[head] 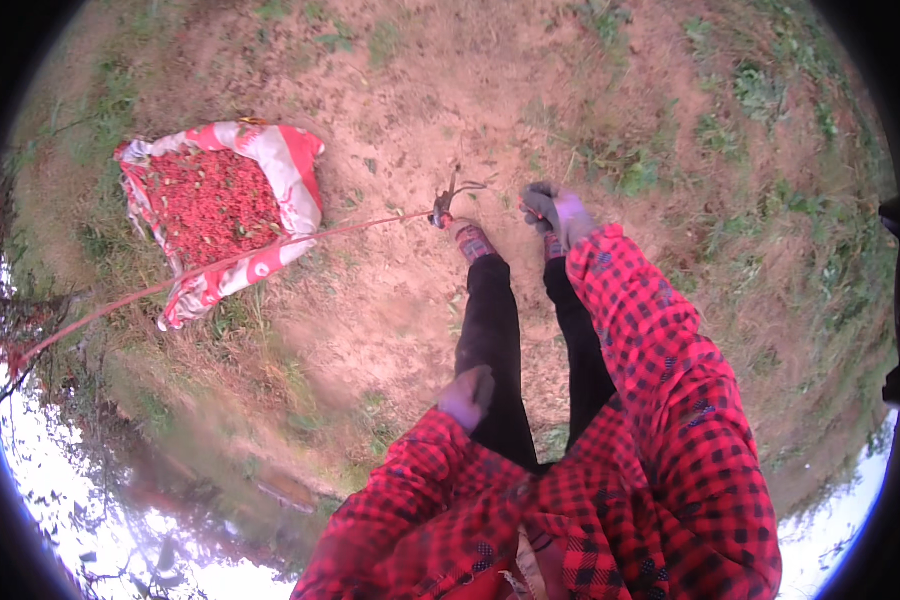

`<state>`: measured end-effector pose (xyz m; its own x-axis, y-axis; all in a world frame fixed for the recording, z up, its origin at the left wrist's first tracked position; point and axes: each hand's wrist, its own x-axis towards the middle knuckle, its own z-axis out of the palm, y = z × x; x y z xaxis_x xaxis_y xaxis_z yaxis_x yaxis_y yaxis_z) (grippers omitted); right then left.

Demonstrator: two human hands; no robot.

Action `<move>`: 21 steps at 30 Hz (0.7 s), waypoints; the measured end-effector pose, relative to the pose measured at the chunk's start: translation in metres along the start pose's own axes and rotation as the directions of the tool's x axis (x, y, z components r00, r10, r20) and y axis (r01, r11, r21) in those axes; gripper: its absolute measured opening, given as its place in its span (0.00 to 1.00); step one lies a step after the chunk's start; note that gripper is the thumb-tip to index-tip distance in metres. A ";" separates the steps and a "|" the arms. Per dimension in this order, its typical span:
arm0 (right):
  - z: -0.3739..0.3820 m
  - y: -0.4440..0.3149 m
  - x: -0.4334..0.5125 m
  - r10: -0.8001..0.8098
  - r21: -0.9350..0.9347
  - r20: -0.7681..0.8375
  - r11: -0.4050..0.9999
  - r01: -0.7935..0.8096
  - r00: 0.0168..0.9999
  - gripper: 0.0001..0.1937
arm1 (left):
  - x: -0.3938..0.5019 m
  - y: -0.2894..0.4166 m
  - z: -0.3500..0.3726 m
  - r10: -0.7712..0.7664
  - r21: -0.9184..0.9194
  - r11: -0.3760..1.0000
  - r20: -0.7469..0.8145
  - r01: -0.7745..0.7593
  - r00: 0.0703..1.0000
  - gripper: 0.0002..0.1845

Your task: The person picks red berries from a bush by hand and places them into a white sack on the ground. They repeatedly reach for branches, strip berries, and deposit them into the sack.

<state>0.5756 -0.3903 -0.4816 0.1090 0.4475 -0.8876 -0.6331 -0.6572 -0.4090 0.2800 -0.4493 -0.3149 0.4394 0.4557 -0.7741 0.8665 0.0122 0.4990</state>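
My left hand (468, 396), gloved in grey, hangs blurred in front of my left thigh with its fingers curled; whether it holds anything cannot be told. Further out, my right hand (555, 208), also gloved, is above my right shoe with its fingers bent together. A small bit of red shows at those fingers, too small to name. A reddish cord or pole (360, 226) runs from the far left, across a sack, to a dark hooked piece (444, 202) beside my left shoe. The red and white woven sack (298, 180) lies open, filled with small red berries or peppercorns (214, 202).
Bare reddish soil (390, 300) with dry grass lies around my feet. Green weeds (637, 176) grow to the right. Leafy branches (37, 315) stand at the lower left, and a blurred pale object (289, 495) lies in the grass there.
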 end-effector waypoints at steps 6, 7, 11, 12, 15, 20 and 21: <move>0.016 0.039 0.107 -0.024 -0.125 -0.186 0.992 0.000 0.982 0.09 | 0.014 0.005 0.000 0.150 0.058 0.986 0.096 -0.156 0.984 0.13; 0.018 0.045 0.124 -0.035 -0.171 -0.219 0.985 -0.003 0.975 0.09 | 0.015 0.005 -0.002 0.141 0.028 0.989 0.108 -0.145 0.984 0.13; 0.018 0.057 0.185 -0.239 -0.456 -0.199 0.881 0.126 0.950 0.10 | 0.017 0.001 -0.007 0.124 -0.059 0.991 0.151 -0.117 0.981 0.13; 0.020 0.056 0.199 -0.332 -0.584 -0.181 0.794 0.170 0.926 0.11 | 0.017 0.000 -0.007 0.123 -0.075 0.991 0.160 -0.112 0.979 0.14; 0.020 0.054 0.222 -0.329 -0.815 -0.110 0.570 0.104 0.938 0.14 | 0.015 -0.007 -0.007 0.147 -0.143 0.982 0.143 -0.126 0.979 0.15; 0.034 0.053 0.242 -0.341 -0.977 0.004 0.199 0.077 0.940 0.19 | 0.008 -0.021 -0.002 0.304 -0.111 0.948 0.043 -0.298 0.952 0.15; 0.037 0.054 0.244 -0.325 -0.982 -0.019 0.184 0.044 0.946 0.20 | 0.006 -0.024 0.000 0.317 -0.114 0.944 0.050 -0.309 0.947 0.14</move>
<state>0.5398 -0.2941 -0.7120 0.3231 0.6254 -0.7103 0.6411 -0.6967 -0.3218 0.2620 -0.4465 -0.3313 0.7024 0.3911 -0.5948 0.6551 -0.0282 0.7550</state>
